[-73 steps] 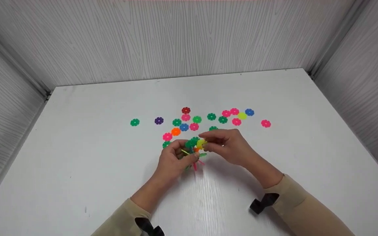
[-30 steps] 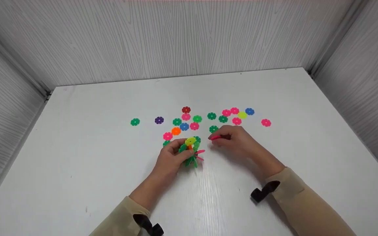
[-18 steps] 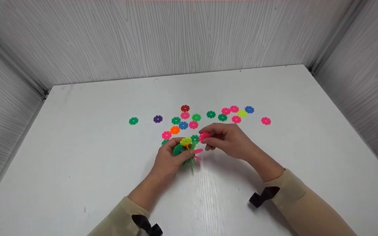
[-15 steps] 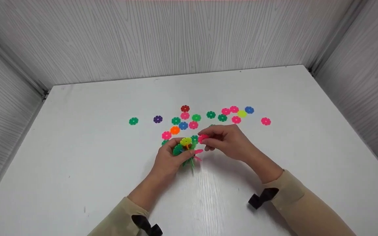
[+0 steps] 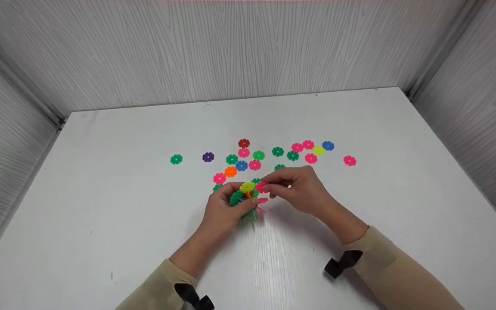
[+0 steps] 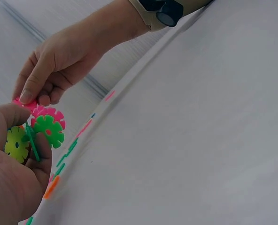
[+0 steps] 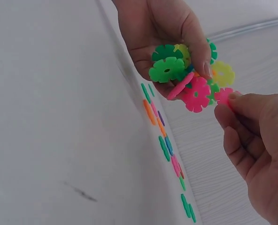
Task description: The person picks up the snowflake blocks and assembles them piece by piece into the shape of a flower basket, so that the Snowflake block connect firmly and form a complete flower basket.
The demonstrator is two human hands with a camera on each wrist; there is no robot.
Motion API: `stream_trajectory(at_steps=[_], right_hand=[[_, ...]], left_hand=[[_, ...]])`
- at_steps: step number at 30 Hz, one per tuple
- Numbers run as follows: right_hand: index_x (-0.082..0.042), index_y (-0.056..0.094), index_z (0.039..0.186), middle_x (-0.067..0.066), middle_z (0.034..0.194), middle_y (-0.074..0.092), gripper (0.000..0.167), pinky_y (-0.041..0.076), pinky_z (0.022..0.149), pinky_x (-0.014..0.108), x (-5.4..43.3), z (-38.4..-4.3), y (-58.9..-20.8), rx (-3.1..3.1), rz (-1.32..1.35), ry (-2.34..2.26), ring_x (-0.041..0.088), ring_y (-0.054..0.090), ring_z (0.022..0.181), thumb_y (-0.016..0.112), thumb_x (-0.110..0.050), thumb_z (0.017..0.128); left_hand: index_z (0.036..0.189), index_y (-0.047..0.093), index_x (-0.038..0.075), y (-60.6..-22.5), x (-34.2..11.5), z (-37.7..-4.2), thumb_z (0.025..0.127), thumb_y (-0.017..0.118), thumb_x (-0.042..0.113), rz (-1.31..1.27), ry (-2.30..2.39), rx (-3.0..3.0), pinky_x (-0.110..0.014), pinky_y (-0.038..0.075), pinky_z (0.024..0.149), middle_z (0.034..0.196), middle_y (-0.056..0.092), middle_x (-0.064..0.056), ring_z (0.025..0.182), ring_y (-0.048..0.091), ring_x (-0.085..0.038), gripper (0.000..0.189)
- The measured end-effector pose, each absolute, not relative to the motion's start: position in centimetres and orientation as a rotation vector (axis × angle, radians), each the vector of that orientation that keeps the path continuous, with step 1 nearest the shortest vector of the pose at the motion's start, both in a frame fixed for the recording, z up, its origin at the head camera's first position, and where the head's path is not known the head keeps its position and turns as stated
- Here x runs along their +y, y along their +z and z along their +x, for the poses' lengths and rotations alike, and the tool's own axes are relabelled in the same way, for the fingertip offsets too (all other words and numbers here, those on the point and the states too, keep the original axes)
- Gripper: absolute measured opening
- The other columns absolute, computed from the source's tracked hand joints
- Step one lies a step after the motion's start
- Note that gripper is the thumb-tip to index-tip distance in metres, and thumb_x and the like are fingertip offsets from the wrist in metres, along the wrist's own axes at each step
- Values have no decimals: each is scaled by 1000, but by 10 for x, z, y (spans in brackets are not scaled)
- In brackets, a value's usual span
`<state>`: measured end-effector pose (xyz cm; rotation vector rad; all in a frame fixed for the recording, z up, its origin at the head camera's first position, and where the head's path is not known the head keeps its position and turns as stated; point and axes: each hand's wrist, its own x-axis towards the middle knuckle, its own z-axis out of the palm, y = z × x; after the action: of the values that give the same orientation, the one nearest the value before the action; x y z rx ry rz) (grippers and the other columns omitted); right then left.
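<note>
My left hand holds a cluster of interlocked plastic snowflake discs between thumb and fingers. In the right wrist view the cluster shows a green disc, a pink disc and a yellow disc, slotted together at angles. My right hand pinches a single pink snowflake disc by its edge, against the cluster's right side. Whether that disc's slot is engaged cannot be made out. The left palm and fingers hide part of the cluster in the left wrist view.
Loose snowflake discs lie flat on the white table beyond the hands, among them a red disc, a purple disc and an orange disc. A lone pink disc lies to the right. Pale panels wall the table.
My right hand first worked at a yellow disc on the cluster, then picked up a pink disc and brought it left to the cluster. My left hand has turned the cluster.
</note>
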<state>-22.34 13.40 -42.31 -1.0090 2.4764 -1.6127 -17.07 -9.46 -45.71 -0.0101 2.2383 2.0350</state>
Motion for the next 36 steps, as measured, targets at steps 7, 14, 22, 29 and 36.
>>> stream_trajectory(at_steps=[7,14,22,29,36], right_hand=[[-14,84,110,-7,91,78,16,59,65,27,131,-222,-426,2496,-1039,-1575,14,71,72,82,-17,95],[-15,84,111,-6,92,78,17,60,68,26,133,-223,-427,2473,-1001,-1565,15,71,74,83,-19,95],[-16,81,121,-8,105,78,26,57,74,27,140,-231,-426,2498,-935,-1550,16,69,90,81,-25,97],[-15,79,125,-5,114,78,27,58,85,30,163,-254,-435,2643,-658,-1603,17,71,102,78,-24,99],[-15,73,133,-2,123,71,35,59,91,29,171,-269,-450,2591,-374,-1481,21,64,112,78,-20,99]], left_hand=[[129,67,16,-452,-93,-169,87,90,23,-65,2020,2253,-33,58,99,128,66,-1,129,56,-21,49],[130,65,14,-452,-92,-170,88,90,21,-68,2018,2235,-32,58,99,128,66,-3,128,56,-23,50],[137,63,15,-456,-94,-170,91,87,26,-8,2008,2266,-38,56,104,134,63,-2,135,50,-23,53],[140,64,22,-456,-95,-171,93,84,25,-55,2021,2294,-41,54,107,138,61,0,138,47,-23,51],[141,65,28,-457,-94,-171,96,82,27,-50,1980,2327,-40,56,103,141,60,0,142,45,-24,48]])
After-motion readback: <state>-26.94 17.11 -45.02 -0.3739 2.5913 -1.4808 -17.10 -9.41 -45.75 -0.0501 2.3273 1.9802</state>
